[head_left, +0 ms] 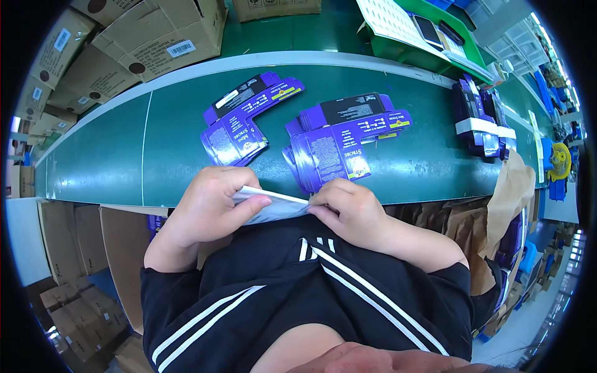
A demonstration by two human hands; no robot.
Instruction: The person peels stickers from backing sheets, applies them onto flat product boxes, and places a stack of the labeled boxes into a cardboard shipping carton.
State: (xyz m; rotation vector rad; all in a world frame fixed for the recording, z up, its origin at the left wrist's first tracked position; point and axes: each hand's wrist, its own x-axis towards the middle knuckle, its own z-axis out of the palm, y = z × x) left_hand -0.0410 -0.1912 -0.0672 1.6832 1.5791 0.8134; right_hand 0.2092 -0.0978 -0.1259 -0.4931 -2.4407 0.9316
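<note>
In front of my chest, at the table's near edge, I hold a thin white sheet (280, 208) slanting down to the right. My left hand (217, 202) grips its left end between thumb and fingers. The right corner is pinched by the thumb and forefinger of my right hand (351, 211). Beyond my left hand lies a small group of flattened purple cartons (233, 133), with a white strip on its black panel. A thicker, fanned pile of flattened purple cartons (339, 140) lies beyond my right hand.
Banded bundles of purple cartons (476, 118) stand on the green table (180, 118) at right. A green tray (407, 50) at the far right holds papers and a phone (428, 30). Brown cardboard boxes (161, 37) line the far left. Brown paper (513, 193) hangs beside my right arm.
</note>
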